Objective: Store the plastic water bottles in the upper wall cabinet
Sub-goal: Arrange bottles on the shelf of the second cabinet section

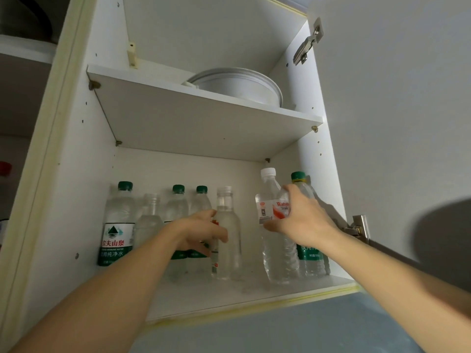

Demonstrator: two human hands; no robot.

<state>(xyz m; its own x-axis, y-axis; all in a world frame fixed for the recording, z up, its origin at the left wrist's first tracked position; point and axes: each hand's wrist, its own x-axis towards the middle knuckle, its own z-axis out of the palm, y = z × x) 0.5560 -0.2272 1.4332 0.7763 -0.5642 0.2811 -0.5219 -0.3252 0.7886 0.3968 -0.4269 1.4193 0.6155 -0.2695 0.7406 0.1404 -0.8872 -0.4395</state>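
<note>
The open wall cabinet's lower shelf [204, 299] carries several plastic water bottles. My left hand [201, 233] grips a clear bottle with a clear cap [229, 250] standing mid-shelf. My right hand [300, 212] grips a white-capped bottle with a red and white label [270, 207], upright on the shelf toward the right. Behind it stands a green-capped bottle [312, 258] against the right wall. To the left stand a big green-label bottle [117, 225], a capless clear bottle [150, 220] and two green-capped bottles [178, 207], partly hidden by my left hand.
The upper shelf [204, 108] holds a round metal pan [244, 87]. The cabinet door [397, 123] stands open at the right on hinges [356, 226]. A dark rounded shape [443, 240] fills the right edge. A neighbouring cabinet sits at left.
</note>
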